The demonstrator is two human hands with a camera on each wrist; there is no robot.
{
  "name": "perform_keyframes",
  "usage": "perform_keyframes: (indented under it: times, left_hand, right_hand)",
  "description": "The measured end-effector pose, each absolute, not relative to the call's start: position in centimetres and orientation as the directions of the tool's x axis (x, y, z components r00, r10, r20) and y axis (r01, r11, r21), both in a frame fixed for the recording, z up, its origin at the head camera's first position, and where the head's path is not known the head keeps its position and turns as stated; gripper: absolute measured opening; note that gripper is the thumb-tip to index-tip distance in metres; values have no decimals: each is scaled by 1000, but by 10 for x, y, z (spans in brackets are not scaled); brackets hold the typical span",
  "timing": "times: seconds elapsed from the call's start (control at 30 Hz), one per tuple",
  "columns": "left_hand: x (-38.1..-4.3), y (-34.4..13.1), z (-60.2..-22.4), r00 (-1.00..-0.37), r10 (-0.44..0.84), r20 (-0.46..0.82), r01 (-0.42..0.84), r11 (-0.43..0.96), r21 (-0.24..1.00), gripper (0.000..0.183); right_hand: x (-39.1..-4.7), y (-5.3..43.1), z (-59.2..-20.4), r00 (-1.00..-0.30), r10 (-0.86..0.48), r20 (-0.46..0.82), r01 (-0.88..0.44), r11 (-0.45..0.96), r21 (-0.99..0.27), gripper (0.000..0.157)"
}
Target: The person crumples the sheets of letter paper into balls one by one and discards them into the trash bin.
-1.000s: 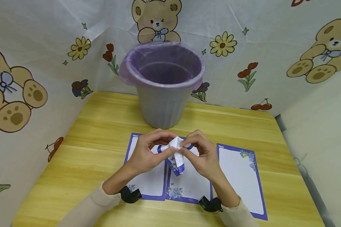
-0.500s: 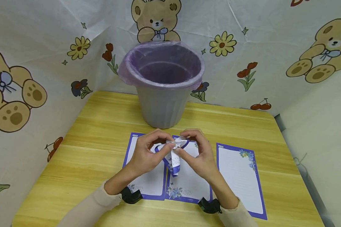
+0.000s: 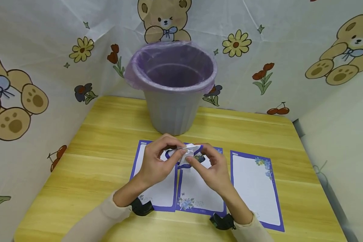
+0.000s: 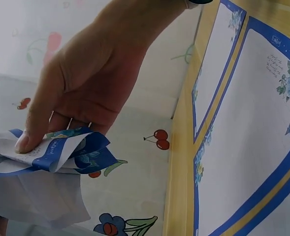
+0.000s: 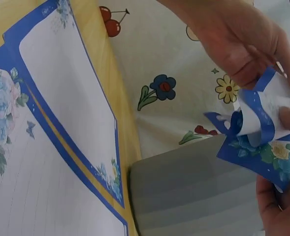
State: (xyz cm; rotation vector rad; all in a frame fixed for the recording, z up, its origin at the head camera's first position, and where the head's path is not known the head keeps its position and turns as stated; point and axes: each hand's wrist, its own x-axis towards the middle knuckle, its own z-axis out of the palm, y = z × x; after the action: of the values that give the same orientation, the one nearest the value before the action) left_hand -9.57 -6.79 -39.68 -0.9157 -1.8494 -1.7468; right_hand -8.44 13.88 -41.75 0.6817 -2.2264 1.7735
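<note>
A folded sheet of white stationery paper with a blue border and printed flowers is held up between both hands. My left hand pinches its left side between thumb and fingers. On the other side my right hand grips it, thumb on the near face and fingers behind. In the left wrist view, the right thumb presses on the crossed folds of the paper. Looped and flared ends of the paper stick out in the right wrist view.
Under the hands lie two flat blue-bordered sheets, a left sheet and a middle sheet. A third sheet lies apart on the right of the wooden table. Behind stands a grey bin with a purple liner.
The folded paper has turned in the hands, so the end that hung toward the person has swung up out of sight. The right fingers have shifted on it; the sheets and bin stayed put.
</note>
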Motion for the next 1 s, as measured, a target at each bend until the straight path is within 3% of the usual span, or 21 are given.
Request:
perform_keyframes:
  times: [0.13,0.33,0.5,0.6,0.67,0.8,1.0]
  left_hand:
    - [-95,-66,-396,-716,136,685,692,14,721,24]
    - [-95,-65,-397,-772,124,624,633,52,772,20]
    - [-96,-67,-396,-834,137,535,546,65,835,16]
    - [-97,-69,-396,-847,143,512,523,58,850,14]
    - [-96,-70,-395,-848,149,508,520,50,853,14]
    - [-95,-70,-396,-846,156,510,520,24,854,13]
    - [-92,-70,-399,-859,163,486,490,-13,872,11]
  right_hand:
    - [-86,136,-416,-839,-181,513,-538,128,-833,24]
    - [-88,137,-411,-802,-114,586,-597,154,-788,23]
    - [-89,139,-409,-785,-84,614,-615,226,-756,42]
    - [-92,140,-408,-746,-107,657,-658,273,-702,56]
    - [-93,140,-408,-721,-134,680,-683,304,-664,58]
    - [-94,140,-408,-688,-185,702,-715,338,-612,51]
    - [-95,145,-407,-697,-229,679,-714,299,-633,39]
